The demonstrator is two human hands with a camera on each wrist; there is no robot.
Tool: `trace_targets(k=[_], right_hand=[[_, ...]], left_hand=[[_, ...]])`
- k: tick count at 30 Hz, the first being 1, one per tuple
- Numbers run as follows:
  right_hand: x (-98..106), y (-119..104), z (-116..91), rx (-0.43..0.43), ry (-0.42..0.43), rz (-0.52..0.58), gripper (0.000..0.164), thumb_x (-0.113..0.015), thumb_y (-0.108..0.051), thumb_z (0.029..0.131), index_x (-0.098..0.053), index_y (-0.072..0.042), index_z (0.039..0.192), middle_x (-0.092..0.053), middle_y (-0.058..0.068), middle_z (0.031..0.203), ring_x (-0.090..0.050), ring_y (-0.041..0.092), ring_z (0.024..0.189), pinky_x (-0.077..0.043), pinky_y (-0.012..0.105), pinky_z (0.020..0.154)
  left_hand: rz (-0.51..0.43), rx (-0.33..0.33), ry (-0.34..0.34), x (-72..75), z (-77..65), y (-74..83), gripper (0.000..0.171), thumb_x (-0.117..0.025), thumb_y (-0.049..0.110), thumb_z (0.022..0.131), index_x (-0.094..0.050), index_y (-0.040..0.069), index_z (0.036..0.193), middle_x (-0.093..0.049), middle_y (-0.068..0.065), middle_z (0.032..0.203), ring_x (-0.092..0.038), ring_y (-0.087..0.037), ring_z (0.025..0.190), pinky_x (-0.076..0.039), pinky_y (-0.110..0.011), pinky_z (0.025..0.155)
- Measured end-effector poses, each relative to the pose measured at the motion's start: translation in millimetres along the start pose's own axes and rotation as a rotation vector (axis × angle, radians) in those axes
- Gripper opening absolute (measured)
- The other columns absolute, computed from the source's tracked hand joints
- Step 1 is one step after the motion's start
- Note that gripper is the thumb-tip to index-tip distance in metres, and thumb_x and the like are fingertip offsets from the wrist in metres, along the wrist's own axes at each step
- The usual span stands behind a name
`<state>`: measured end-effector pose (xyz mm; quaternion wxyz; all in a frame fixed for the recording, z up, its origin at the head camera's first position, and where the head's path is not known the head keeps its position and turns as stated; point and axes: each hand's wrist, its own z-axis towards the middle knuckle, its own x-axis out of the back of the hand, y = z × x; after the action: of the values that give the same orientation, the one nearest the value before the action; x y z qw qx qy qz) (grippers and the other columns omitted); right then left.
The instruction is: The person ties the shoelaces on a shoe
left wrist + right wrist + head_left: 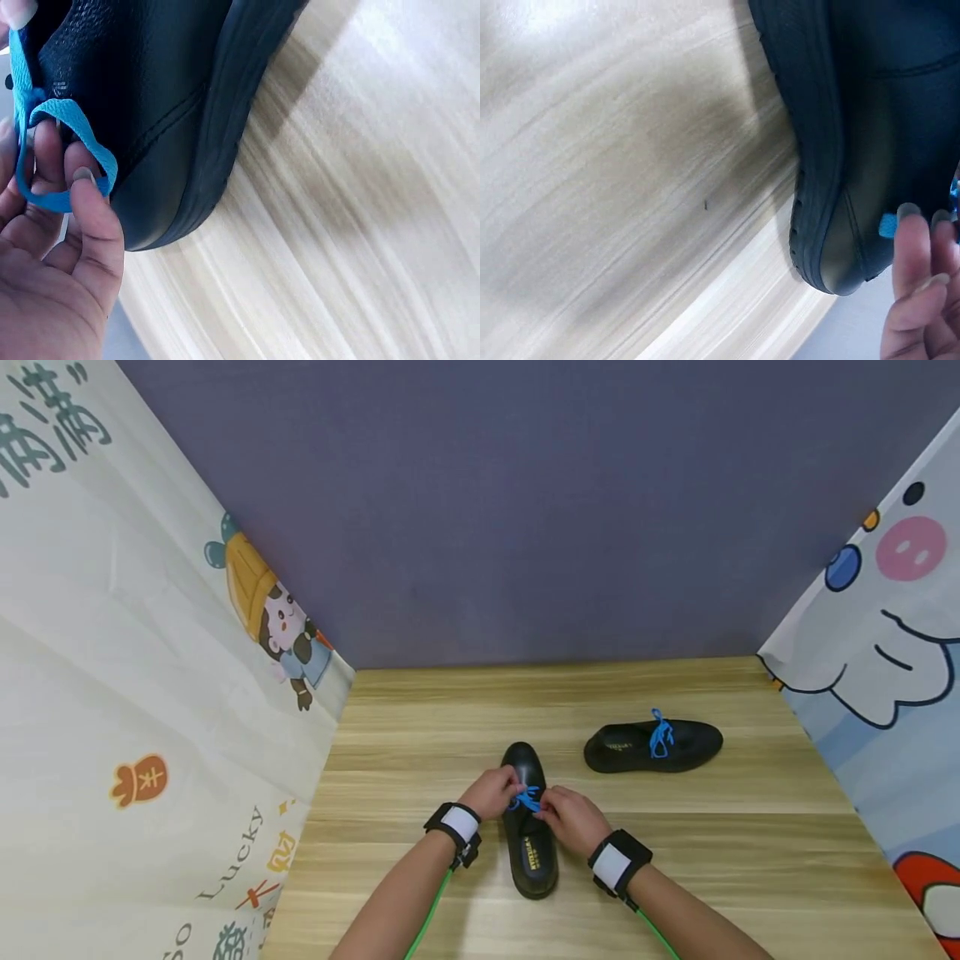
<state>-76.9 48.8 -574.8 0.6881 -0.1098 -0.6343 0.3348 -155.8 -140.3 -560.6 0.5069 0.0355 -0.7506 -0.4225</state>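
A black leather shoe (534, 835) stands on the wooden surface, its toe pointing away from me. Blue shoelace (528, 799) crosses its front, between my two hands. My left hand (491, 792), on the shoe's left side, pinches a loop of the lace (71, 112); in the left wrist view the loop curves around its fingertips. On the opposite side, my right hand (573, 818) holds the lace with bent fingers. A short blue lace end (887, 225) shows beside its fingertips in the right wrist view, where much of the hand is out of frame.
Another black shoe (686, 746) with a tied blue lace (661, 737) lies to the right, toe pointing right. Behind the wooden surface (420, 727) rises a grey-blue panel (525, 510). Printed white sheets hang at left (172, 677) and right (885, 635).
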Motion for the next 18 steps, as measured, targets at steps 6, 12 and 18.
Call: trace_targets(k=[6,12,18], right_hand=[[-0.6,-0.6,-4.3,0.030,0.008,-0.003,0.021,-0.080,-0.010,0.085,-0.061,-0.016,0.079,-0.050,-0.010,0.075,-0.045,0.003,0.064,-0.041,0.022,0.056],[0.9,1.6,-9.7,0.092,0.001,0.012,0.022,-0.080,-0.011,0.084,-0.060,-0.017,0.078,-0.052,-0.012,0.075,-0.047,0.002,0.065,-0.042,0.022,0.057],[2.1,5.8,-16.3,0.137,-0.005,0.018,0.022,-0.081,-0.011,0.084,-0.061,-0.018,0.079,-0.050,-0.013,0.073,-0.047,0.002,0.066,-0.043,0.022,0.058]], left_hand=[[-0.013,0.016,0.053,-3.5,0.7,-2.2,0.013,-0.055,0.015,0.104,-0.055,0.007,0.093,-0.059,-0.001,0.076,-0.053,-0.011,0.068,-0.045,-0.026,0.062],[-0.085,0.029,0.084,-5.8,1.0,-3.8,0.016,-0.051,0.015,0.106,-0.051,0.007,0.092,-0.064,-0.003,0.076,-0.056,-0.010,0.063,-0.047,-0.025,0.056],[-0.168,0.074,0.118,-7.7,0.9,-3.1,0.016,-0.046,0.014,0.107,-0.050,0.005,0.095,-0.067,-0.004,0.074,-0.058,-0.010,0.065,-0.046,-0.024,0.057]])
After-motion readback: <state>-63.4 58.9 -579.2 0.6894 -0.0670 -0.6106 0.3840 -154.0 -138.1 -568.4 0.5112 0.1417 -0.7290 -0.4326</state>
